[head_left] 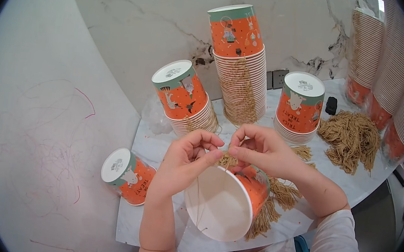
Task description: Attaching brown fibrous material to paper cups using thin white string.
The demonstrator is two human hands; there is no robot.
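Observation:
An orange paper bucket (225,205) lies tipped in front of me, with its white inside and round rim facing me. Above its upper rim my left hand (186,161) and my right hand (265,152) come close together, both with fingers pinched. Between them is a thin tan string (228,164), part of which hangs down across the bucket's opening. A small knot-like end shows near the lower rim. Both hands are closed on the string, though the fingertips partly hide it. Tan string bundles (281,193) lie against the bucket's right side.
Behind my hands rise a tall bucket stack (238,80), a shorter left stack (185,97) and a right stack (300,107). One upside-down bucket (128,175) stands at the left. A heap of tan string (351,139) lies right, near a black object (331,105). Wrapped stacks (391,82) stand far right.

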